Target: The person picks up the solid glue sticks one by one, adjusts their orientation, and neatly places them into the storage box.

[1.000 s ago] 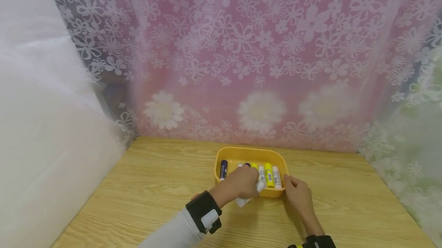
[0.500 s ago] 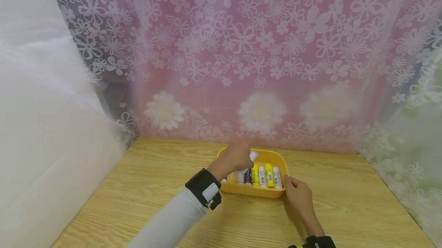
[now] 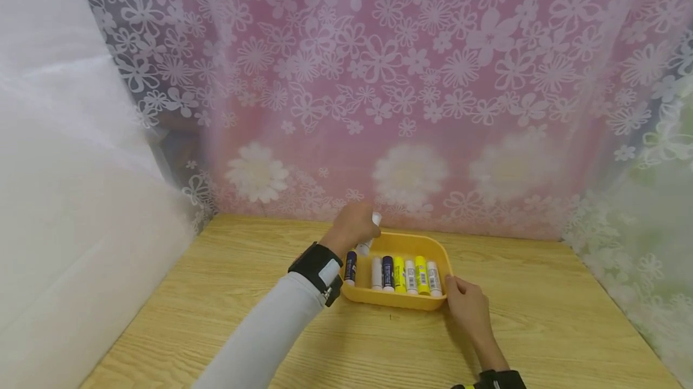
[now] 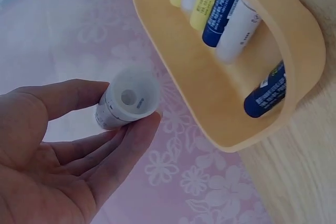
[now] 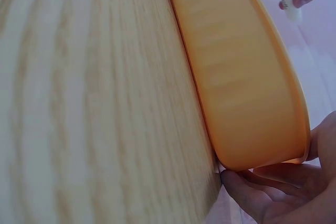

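My left hand (image 3: 351, 226) holds a white glue stick (image 4: 119, 103) between thumb and fingers, above the back left part of a yellow plastic bin (image 3: 390, 299). In the left wrist view the stick's hollow round end faces the camera. Inside the bin, a dark blue glue stick (image 3: 351, 267) stands apart at the left end. Further right is a row with a white glue stick (image 3: 376, 273), another dark blue one (image 3: 387, 273), then several yellow and white ones. My right hand (image 3: 470, 305) grips the bin's front right corner, thumb at the rim and fingers outside.
The bin stands on a wood-grain table (image 3: 260, 305) near its back edge. Behind it hangs a pink curtain (image 3: 335, 172) with white flowers. A white sheet (image 3: 81, 196) borders the left side, and a flowered sheet (image 3: 639, 245) the right.
My left hand has carried the white glue stick from the bin's front edge up and back to its far left side, uncovering the row. The right hand and bin stay nearly still.
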`<state>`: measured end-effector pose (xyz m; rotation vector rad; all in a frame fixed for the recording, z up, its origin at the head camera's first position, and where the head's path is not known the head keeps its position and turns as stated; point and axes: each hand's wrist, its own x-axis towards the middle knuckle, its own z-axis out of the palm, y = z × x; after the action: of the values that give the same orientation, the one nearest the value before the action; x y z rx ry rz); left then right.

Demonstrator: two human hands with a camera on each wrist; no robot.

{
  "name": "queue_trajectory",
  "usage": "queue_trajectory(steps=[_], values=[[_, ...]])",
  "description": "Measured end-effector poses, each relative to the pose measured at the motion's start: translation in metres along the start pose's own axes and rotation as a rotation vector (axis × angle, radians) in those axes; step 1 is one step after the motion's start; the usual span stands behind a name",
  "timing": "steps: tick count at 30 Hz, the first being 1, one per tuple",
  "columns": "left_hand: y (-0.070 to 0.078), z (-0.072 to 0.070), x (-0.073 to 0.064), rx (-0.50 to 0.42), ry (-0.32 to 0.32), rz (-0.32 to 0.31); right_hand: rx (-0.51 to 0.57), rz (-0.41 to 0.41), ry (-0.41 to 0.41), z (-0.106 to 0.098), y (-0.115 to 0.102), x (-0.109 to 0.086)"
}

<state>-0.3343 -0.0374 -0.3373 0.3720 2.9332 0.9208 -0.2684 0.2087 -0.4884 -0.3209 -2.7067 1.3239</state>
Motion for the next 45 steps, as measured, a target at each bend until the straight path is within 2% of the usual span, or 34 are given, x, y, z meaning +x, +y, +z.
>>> queue_trajectory(steps=[8, 10, 16, 22, 29, 36, 45], values=[[-0.023, 0.013, 0.007, -0.01, 0.032, -0.018, 0.013, 0.003, -0.004, 0.002, 0.0, 0.0], [-0.029, 0.018, 0.009, 0.015, 0.045, -0.021, 0.005, 0.002, -0.002, 0.003, 0.0, 0.001], [-0.042, 0.037, 0.011, 0.012, 0.063, -0.027, 0.002, -0.001, -0.005, 0.002, -0.001, 0.001], [-0.047, 0.052, 0.009, -0.002, 0.074, -0.03, 0.032, 0.01, -0.024, 0.002, -0.002, 0.001], [-0.052, 0.068, 0.006, 0.001, 0.052, -0.028, 0.032, 0.016, -0.027, 0.002, -0.001, 0.001], [-0.055, 0.084, 0.012, 0.039, 0.079, -0.052, 0.031, 0.017, -0.024, 0.0, -0.002, -0.001], [-0.055, 0.093, 0.011, 0.112, 0.083, -0.056, 0.042, 0.017, -0.029, -0.001, -0.003, -0.001]])
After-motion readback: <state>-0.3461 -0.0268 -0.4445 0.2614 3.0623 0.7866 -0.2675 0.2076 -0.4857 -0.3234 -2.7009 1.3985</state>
